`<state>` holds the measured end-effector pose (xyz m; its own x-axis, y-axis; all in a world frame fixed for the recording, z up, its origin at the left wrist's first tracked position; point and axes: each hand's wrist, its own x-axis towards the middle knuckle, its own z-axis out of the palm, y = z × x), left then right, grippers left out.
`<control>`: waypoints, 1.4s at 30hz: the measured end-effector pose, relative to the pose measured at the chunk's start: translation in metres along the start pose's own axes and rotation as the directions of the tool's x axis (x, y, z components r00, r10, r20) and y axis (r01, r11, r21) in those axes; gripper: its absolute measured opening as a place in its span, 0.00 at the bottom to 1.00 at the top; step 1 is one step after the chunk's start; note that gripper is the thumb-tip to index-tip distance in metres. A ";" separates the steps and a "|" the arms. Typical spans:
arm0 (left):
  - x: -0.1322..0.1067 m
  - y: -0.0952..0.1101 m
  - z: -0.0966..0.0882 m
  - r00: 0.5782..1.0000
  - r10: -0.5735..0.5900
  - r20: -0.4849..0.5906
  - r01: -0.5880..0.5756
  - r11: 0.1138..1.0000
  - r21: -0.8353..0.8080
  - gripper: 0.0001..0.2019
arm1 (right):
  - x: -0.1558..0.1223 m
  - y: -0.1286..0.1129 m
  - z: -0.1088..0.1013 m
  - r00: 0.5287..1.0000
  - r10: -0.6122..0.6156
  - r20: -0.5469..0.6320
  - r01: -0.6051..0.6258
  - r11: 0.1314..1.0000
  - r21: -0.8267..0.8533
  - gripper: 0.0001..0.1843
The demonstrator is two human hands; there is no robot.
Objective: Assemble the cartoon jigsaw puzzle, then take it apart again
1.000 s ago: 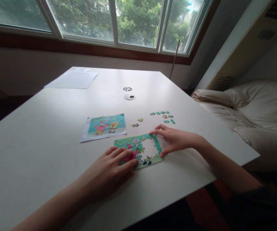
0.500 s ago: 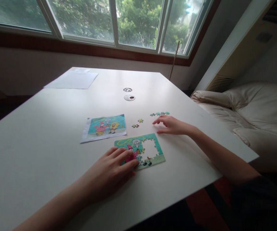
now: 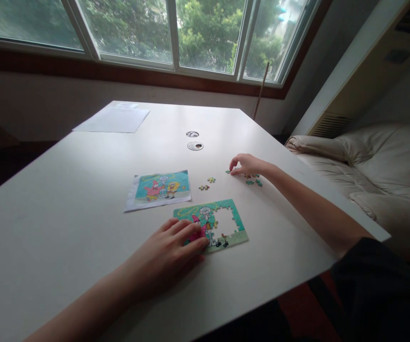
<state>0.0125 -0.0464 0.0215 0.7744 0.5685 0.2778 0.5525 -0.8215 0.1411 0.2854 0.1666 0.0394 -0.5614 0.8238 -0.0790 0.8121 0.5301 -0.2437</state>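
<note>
A partly filled cartoon jigsaw puzzle (image 3: 240, 232) lies on the white table, with a ragged gap showing bare tabletop on its right side. My left hand (image 3: 178, 242) rests over the puzzle's left part, fingers stretched out and hiding some of the pink figure. Farther off, my right hand (image 3: 249, 165) bends down, thumb and forefinger pinched at a small green puzzle piece (image 3: 228, 171). Other loose puzzle pieces (image 3: 251, 182) lie beneath and beside its wrist. Yellowish pieces (image 3: 204, 187) are between the puzzle and that hand. Left of them is a printed reference picture (image 3: 162, 187).
White sheets of paper (image 3: 114, 118) lie at the far left of the table (image 3: 66, 204). Two round table inserts (image 3: 195, 146) sit toward the back. A cream leather sofa (image 3: 376, 161) stands at the right, and a window is beyond the table.
My right hand has moved away from the puzzle to the row of loose pieces, its fingers closing at one. Several pieces near its wrist have come into view. My left hand stays on the puzzle.
</note>
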 end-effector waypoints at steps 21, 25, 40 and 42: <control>0.000 -0.001 0.001 1.000 0.005 -0.008 -0.005 1.000 0.007 0.11 | -0.081 -0.059 0.024 0.983 -0.157 -0.098 0.185 0.856 0.483 0.11; 0.001 -0.001 0.002 1.000 0.007 0.002 -0.007 1.000 0.006 0.11 | -0.095 -0.070 0.034 0.987 -0.091 -0.130 0.152 0.782 0.604 0.10; 0.000 -0.001 0.002 0.999 0.001 0.036 -0.002 1.000 0.018 0.10 | -0.105 -0.112 0.048 0.995 -0.091 0.041 0.014 0.537 0.844 0.12; 0.000 -0.002 0.002 0.999 0.000 0.039 -0.001 1.000 0.015 0.10 | -0.107 -0.115 0.047 0.996 -0.091 0.019 0.039 0.598 0.801 0.11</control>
<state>0.0122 -0.0450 0.0191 0.7861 0.5695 0.2402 0.5563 -0.8213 0.1266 0.2445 0.0081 0.0305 -0.6357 0.7683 -0.0750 0.3362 0.1881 -0.9228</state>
